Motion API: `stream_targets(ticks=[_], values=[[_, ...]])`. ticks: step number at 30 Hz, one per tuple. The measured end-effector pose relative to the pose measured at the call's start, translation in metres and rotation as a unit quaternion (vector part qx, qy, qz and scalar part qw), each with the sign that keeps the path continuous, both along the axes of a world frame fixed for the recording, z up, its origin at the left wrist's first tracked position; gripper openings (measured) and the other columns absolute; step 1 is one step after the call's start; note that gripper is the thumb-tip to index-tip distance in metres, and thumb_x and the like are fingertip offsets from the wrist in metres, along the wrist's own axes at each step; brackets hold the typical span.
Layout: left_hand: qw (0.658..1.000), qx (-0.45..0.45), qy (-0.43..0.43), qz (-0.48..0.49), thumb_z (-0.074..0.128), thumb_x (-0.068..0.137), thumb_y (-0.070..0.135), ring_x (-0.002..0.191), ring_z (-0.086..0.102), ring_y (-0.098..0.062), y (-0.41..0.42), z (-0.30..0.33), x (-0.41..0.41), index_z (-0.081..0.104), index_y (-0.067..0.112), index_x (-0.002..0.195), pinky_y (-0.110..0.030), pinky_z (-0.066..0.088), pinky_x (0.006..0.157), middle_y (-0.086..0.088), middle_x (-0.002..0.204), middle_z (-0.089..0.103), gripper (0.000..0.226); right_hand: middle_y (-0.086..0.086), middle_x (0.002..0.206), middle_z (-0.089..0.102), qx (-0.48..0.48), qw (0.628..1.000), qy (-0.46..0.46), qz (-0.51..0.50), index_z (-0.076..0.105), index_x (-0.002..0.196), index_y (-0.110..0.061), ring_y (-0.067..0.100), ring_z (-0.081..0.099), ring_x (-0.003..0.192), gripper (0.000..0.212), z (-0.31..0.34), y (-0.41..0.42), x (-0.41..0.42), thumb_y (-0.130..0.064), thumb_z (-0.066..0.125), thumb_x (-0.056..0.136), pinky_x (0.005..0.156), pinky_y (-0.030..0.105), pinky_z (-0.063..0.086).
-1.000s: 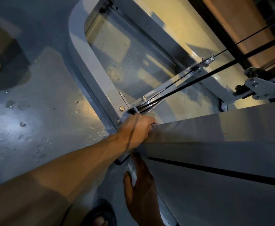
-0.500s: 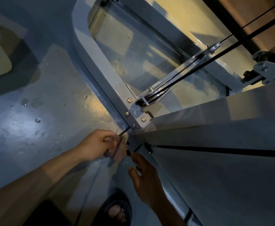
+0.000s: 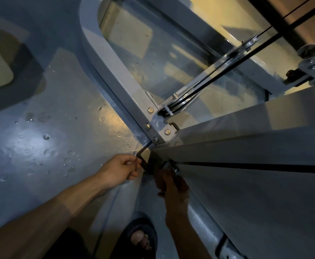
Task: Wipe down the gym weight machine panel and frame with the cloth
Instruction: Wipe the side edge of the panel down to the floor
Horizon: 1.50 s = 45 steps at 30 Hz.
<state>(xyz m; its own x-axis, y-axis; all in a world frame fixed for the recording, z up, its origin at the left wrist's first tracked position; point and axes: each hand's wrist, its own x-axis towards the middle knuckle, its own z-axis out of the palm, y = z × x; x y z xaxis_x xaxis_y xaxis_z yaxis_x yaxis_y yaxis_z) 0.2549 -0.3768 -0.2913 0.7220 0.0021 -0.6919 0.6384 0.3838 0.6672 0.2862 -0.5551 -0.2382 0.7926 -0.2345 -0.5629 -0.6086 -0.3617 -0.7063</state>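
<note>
Left hand [image 3: 119, 170] pinches a thin dark strap-like piece [image 3: 143, 163] at the frame [image 3: 123, 77] corner, likely pulling it aside. Right hand [image 3: 171, 186], in shadow, fingers curled at a small clip [image 3: 172, 165] on the panel [image 3: 246, 184] edge; what it grips, cannot tell. Cloth not visible. Clear shield [image 3: 162, 58] beyond, wet floor [image 3: 41, 137], sandalled foot [image 3: 140, 238] below.

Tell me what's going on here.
A person crouches at the base of a grey weight machine frame, both hands low at its corner. The left hand pinches a thin dark bent piece there; the right hand, in shadow, reaches to a small fitting on the panel. No cloth can be made out.
</note>
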Motion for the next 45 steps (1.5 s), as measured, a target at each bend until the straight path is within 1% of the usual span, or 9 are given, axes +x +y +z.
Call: stream_targets(ticks=[7,11,17,22,27,32,37,42,45], values=[[1.0,0.004,0.02,-0.005,0.046,0.103,-0.007,0.081,0.064,-0.023,-0.002,0.004,-0.007,0.069,0.005,0.105,-0.029,0.056,0.074,-0.012,0.094,0.068,0.026,0.004,0.068,0.065,0.028,0.995,-0.025,-0.093,0.065,0.093,-0.012,0.007,0.056,0.047,0.009,-0.036,0.04,0.006,-0.014,0.061,0.101,0.043,0.024,0.044],[1.0,0.006,0.022,0.002,0.05,0.103,-0.004,0.076,0.066,-0.02,0.003,0.004,-0.011,0.071,0.003,0.111,-0.033,0.057,0.077,-0.014,0.098,0.071,0.023,0.015,0.096,0.073,0.077,0.996,0.021,-0.042,0.065,0.114,-0.002,0.016,0.071,0.071,0.033,-0.057,0.051,0.014,-0.032,0.061,0.099,0.059,0.023,0.055],[0.999,0.011,0.024,0.036,0.049,0.103,-0.005,0.071,0.066,-0.019,0.005,0.003,-0.009,0.068,0.003,0.111,-0.024,0.059,0.066,-0.014,0.091,0.071,0.022,0.013,0.077,0.072,0.054,0.998,-0.02,-0.036,0.071,0.086,-0.002,0.014,0.062,0.061,0.026,-0.059,0.068,0.019,-0.018,0.06,0.103,0.049,0.019,0.046],[0.998,0.016,0.023,0.055,0.047,0.101,-0.01,0.068,0.067,-0.021,0.001,0.005,-0.012,0.068,0.002,0.109,-0.028,0.059,0.066,-0.018,0.091,0.071,0.026,0.022,0.091,0.073,0.071,0.996,-0.022,-0.039,0.07,0.098,0.002,0.015,0.066,0.068,0.023,-0.053,0.071,0.017,-0.019,0.062,0.102,0.054,0.021,0.051],[0.996,0.071,0.013,0.052,0.047,0.101,-0.009,0.073,0.072,-0.022,0.002,0.012,-0.015,0.072,0.009,0.105,-0.032,0.061,0.074,-0.011,0.091,0.076,0.03,0.004,0.073,0.067,0.139,0.99,0.02,0.031,0.067,0.089,-0.008,0.014,0.063,0.061,0.018,-0.032,0.098,0.029,-0.015,0.058,0.104,0.053,0.026,0.054],[0.99,0.099,0.006,0.104,0.048,0.097,-0.013,0.066,0.066,-0.019,0.017,0.014,-0.02,0.072,0.004,0.091,-0.03,0.056,0.067,-0.016,0.083,0.073,0.031,-0.004,0.074,0.059,0.039,0.993,-0.073,0.086,0.062,0.089,-0.008,-0.003,0.054,0.059,0.01,-0.025,0.091,0.005,-0.009,0.06,0.099,0.06,0.015,0.044],[0.991,0.083,0.004,0.105,0.053,0.102,0.0,0.066,0.064,-0.021,0.016,0.024,-0.022,0.072,0.006,0.09,-0.029,0.057,0.062,-0.011,0.076,0.072,0.023,0.006,0.1,0.061,0.046,0.993,-0.039,0.1,0.054,0.102,-0.026,0.006,0.056,0.08,0.009,-0.016,0.071,-0.003,-0.018,0.053,0.104,0.082,0.03,0.048],[0.999,0.014,0.033,0.041,0.047,0.105,0.051,0.055,0.057,-0.024,0.01,0.04,-0.027,0.069,0.007,0.074,-0.028,0.046,0.057,-0.017,0.064,0.064,0.057,0.008,0.074,0.068,0.119,0.979,-0.058,0.158,0.062,0.092,-0.011,0.013,0.062,0.061,0.013,0.007,0.066,-0.034,-0.007,0.055,0.103,0.058,0.028,0.052],[0.998,-0.003,0.029,0.05,0.054,0.102,0.047,0.066,0.063,-0.027,0.009,0.054,-0.038,0.073,0.002,0.088,-0.03,0.05,0.064,-0.023,0.082,0.072,0.051,0.014,0.074,0.064,0.117,0.978,-0.027,0.169,0.06,0.086,-0.007,0.018,0.06,0.06,0.018,0.015,0.055,-0.043,0.0,0.053,0.101,0.053,0.025,0.049]])
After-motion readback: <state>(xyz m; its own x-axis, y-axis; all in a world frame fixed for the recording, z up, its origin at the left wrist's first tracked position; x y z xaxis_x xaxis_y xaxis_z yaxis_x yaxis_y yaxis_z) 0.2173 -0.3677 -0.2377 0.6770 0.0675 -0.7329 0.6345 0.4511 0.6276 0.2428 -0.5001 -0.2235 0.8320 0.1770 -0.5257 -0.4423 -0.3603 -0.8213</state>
